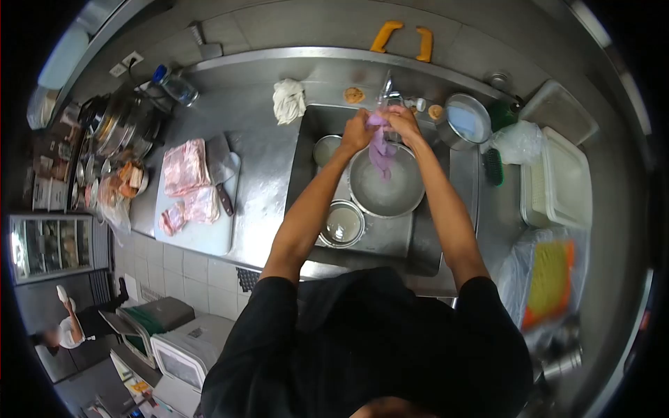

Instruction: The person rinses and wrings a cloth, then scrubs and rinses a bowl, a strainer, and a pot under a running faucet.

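Cloth, limp and lilac, hangs gripped in left hand and right hand, upper centre, apparently mid-rinse; wringing would need twisting.

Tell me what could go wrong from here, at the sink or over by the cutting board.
The purple cloth hangs from both hands above the large round pan, so drips from it could land in there.

The knife lies beside the raw meat with its handle near the edge of the cutting board; a bump might knock it off the board.
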`<control>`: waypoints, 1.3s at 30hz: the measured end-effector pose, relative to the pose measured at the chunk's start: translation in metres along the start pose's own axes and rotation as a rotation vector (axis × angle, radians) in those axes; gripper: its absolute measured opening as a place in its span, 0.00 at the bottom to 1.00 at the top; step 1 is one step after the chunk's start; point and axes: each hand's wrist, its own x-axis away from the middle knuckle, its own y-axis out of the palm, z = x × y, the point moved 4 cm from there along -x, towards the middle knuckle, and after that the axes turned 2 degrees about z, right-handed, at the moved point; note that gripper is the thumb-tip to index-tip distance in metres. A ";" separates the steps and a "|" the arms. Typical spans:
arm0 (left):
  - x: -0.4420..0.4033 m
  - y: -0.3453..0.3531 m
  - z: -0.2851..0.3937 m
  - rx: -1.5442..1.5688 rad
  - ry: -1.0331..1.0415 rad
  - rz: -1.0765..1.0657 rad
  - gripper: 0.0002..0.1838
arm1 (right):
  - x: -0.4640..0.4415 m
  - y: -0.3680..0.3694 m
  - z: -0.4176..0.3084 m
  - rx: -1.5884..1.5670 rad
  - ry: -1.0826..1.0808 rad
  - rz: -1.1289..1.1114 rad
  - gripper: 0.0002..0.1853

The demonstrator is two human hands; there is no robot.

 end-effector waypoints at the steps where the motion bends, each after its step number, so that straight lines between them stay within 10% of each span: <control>1: -0.007 -0.003 0.001 0.001 0.014 -0.010 0.16 | -0.001 -0.010 -0.001 -0.006 -0.006 0.015 0.19; 5: -0.023 -0.001 0.003 -0.207 0.042 -0.207 0.15 | -0.011 -0.034 0.004 -0.013 0.003 0.202 0.20; 14: -0.037 0.006 -0.012 0.561 -0.291 -0.194 0.20 | -0.015 -0.019 -0.005 -0.332 -0.133 0.030 0.14; 19: -0.040 -0.023 -0.015 -0.066 0.097 -0.521 0.44 | -0.016 -0.026 -0.006 0.043 -0.318 0.177 0.13; 24: -0.030 -0.030 0.012 -0.214 0.176 -0.338 0.32 | 0.000 -0.002 -0.037 0.559 -0.827 0.275 0.09; 27: -0.041 -0.023 -0.002 -0.277 -0.046 -0.332 0.25 | -0.020 0.007 -0.009 0.229 -0.469 0.086 0.12; 39: -0.038 -0.006 0.016 -0.348 0.042 -0.247 0.16 | 0.009 -0.025 0.027 0.504 -0.509 -0.166 0.18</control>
